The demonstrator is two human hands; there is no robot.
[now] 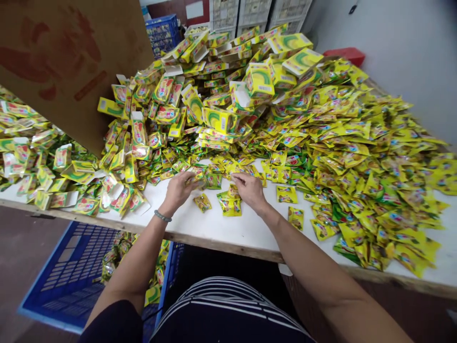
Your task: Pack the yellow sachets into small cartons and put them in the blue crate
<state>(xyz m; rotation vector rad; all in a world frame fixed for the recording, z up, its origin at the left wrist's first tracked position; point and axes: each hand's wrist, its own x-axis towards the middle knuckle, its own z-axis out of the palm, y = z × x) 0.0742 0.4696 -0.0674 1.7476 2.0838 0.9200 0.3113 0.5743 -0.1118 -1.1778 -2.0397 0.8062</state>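
My left hand (178,191), with a beaded bracelet (163,216) at its wrist, is closed at the table's front part. Its fingers pinch a small shiny packet (198,179), blurred and partly covered. My right hand (250,191) is closed too, thumb and finger pressed on a small yellow packet (233,190). Below that lies a yellow and green packet (230,206) on the white tabletop (210,228). A loose yellow packet (203,202) rests between the hands, nearer the left. Two more single packets lie to the right of my right hand.
A high heap of yellow-green boxes (218,119) rises behind my hands. Loose packets (357,152) spread across the right side. A large cardboard box (71,62) tilts at the left. A blue crate (71,276) with packets stands below the table edge.
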